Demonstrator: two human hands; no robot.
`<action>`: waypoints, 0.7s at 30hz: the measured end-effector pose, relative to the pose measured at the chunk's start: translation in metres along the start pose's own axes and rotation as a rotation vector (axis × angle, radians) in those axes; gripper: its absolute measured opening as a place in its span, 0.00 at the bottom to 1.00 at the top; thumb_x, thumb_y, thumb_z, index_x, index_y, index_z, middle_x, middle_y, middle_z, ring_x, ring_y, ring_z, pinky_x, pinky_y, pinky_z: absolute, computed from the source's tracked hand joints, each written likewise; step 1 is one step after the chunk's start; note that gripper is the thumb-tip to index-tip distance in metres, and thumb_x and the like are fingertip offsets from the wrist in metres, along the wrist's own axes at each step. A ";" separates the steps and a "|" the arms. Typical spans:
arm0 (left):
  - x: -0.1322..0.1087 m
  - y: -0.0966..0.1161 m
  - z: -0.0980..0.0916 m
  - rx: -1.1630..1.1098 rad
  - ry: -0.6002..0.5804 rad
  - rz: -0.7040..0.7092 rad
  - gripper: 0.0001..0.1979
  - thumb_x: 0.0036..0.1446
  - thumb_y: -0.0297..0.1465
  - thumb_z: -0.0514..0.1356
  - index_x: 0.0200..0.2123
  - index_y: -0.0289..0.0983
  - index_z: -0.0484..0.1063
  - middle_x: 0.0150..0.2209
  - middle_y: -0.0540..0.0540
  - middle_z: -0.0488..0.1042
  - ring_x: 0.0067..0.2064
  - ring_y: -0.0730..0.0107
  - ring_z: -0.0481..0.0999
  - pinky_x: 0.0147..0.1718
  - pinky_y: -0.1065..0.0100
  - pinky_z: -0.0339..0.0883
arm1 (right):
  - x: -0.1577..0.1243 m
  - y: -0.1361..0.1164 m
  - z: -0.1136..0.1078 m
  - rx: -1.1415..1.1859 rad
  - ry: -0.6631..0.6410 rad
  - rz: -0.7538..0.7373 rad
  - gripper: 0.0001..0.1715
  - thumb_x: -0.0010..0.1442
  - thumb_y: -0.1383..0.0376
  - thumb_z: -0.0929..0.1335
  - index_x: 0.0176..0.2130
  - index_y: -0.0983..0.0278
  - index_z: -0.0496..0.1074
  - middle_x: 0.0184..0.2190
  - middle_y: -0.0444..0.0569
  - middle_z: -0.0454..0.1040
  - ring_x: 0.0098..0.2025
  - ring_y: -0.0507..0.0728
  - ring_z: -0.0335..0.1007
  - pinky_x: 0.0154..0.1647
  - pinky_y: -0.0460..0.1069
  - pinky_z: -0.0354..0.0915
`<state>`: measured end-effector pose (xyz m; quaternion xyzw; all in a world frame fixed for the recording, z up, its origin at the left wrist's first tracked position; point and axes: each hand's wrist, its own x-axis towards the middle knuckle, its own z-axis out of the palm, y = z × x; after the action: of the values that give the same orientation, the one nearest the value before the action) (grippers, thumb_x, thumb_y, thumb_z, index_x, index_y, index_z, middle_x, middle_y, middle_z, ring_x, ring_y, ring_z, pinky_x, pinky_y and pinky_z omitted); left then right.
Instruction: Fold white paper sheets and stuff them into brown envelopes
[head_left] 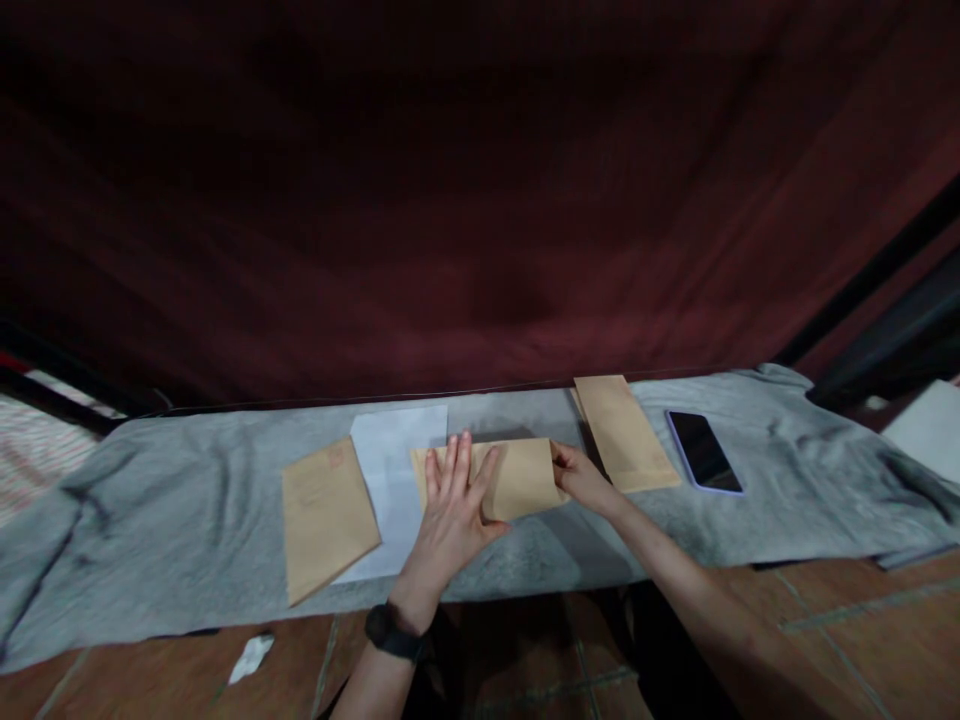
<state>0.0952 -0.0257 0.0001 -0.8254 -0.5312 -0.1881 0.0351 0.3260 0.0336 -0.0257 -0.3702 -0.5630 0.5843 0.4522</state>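
A brown paper envelope (525,470) lies crosswise in front of me on the grey cloth. My left hand (457,500) rests flat on its left part, fingers spread, a dark watch on the wrist. At the envelope's right end, my right hand (581,478) pinches the edge, its fingertips partly hidden. To the left, another brown envelope (326,520) with a faint reddish mark overlaps white paper (397,460). Further right lie more brown envelopes (622,435), stacked slightly askew.
A phone (705,452) with a purple edge lies at the right on the grey cloth (217,500). Dark red fabric (480,250) hangs behind. A crumpled white scrap (251,657) is on the tiled floor (300,660). Dark bars (877,320) stand at the right.
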 end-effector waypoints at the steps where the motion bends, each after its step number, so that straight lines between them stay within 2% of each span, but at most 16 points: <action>1: 0.000 -0.002 0.001 0.032 -0.015 0.020 0.54 0.48 0.49 0.70 0.71 0.40 0.49 0.74 0.31 0.40 0.74 0.37 0.40 0.67 0.34 0.36 | -0.001 0.002 -0.001 -0.001 -0.023 0.016 0.08 0.51 0.59 0.72 0.28 0.61 0.72 0.25 0.39 0.74 0.28 0.52 0.68 0.31 0.46 0.65; 4: 0.000 -0.006 0.005 0.070 -0.023 0.052 0.55 0.48 0.48 0.69 0.72 0.40 0.46 0.73 0.31 0.47 0.73 0.38 0.44 0.67 0.34 0.36 | 0.000 0.009 -0.005 -0.034 -0.060 0.066 0.10 0.51 0.58 0.72 0.33 0.62 0.74 0.27 0.40 0.76 0.31 0.54 0.71 0.34 0.47 0.66; 8: 0.001 -0.007 0.005 0.090 -0.005 0.070 0.53 0.48 0.45 0.69 0.72 0.39 0.48 0.70 0.31 0.55 0.72 0.39 0.49 0.68 0.35 0.37 | 0.003 0.020 -0.009 -0.072 -0.032 0.084 0.14 0.50 0.58 0.72 0.37 0.62 0.76 0.32 0.43 0.79 0.35 0.56 0.74 0.37 0.48 0.67; 14: 0.004 -0.003 0.004 0.070 0.000 0.073 0.48 0.53 0.40 0.65 0.72 0.37 0.47 0.65 0.33 0.63 0.67 0.46 0.60 0.69 0.40 0.39 | 0.003 0.023 -0.008 -0.048 0.010 0.149 0.15 0.50 0.56 0.71 0.38 0.60 0.76 0.30 0.43 0.79 0.32 0.57 0.74 0.33 0.49 0.68; 17: 0.005 -0.004 0.009 0.064 -0.022 0.071 0.48 0.53 0.40 0.64 0.72 0.37 0.46 0.66 0.34 0.62 0.67 0.46 0.60 0.68 0.42 0.42 | 0.003 0.024 -0.006 -0.059 0.050 0.159 0.15 0.51 0.55 0.71 0.38 0.59 0.77 0.29 0.43 0.79 0.31 0.57 0.74 0.32 0.49 0.68; 21: 0.004 -0.008 0.013 0.049 -0.047 0.080 0.51 0.51 0.43 0.66 0.72 0.38 0.45 0.68 0.34 0.58 0.69 0.45 0.56 0.68 0.41 0.42 | 0.004 0.029 -0.009 -0.081 0.103 0.140 0.15 0.51 0.55 0.72 0.36 0.60 0.77 0.27 0.43 0.78 0.31 0.57 0.73 0.33 0.49 0.67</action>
<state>0.0933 -0.0156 -0.0114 -0.8490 -0.5030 -0.1539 0.0503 0.3302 0.0411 -0.0550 -0.4563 -0.5349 0.5713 0.4234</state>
